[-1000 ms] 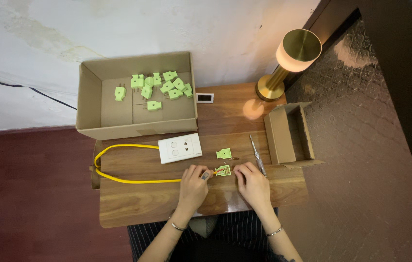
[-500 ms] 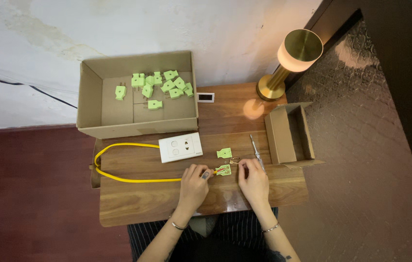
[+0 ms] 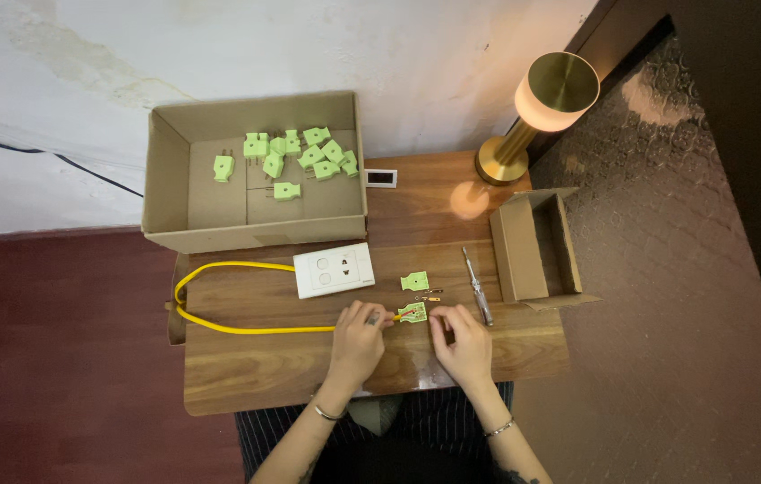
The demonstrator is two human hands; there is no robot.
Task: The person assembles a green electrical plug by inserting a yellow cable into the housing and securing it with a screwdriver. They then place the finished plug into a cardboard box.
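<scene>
Left hand (image 3: 358, 339) pinches yellow cable (image 3: 246, 329) end at green plug half (image 3: 412, 313) on tabletop (image 3: 291, 367). Right hand (image 3: 464, 339) curled beside it, grip unclear. Large cardboard box (image 3: 165, 179) holds green plugs (image 3: 304, 154); small box (image 3: 510, 246) looks empty.

Wooden table (image 3: 246, 376), lit lamp (image 3: 541, 108), seemingly stained wall (image 3: 219, 45).

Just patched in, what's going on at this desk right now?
A person sits at a wooden table. The left hand pinches the end of a yellow cable against an open green plug half, with the right hand beside it. Another green plug piece, a screwdriver and a white socket plate lie nearby. More green plugs fill the large cardboard box.
</scene>
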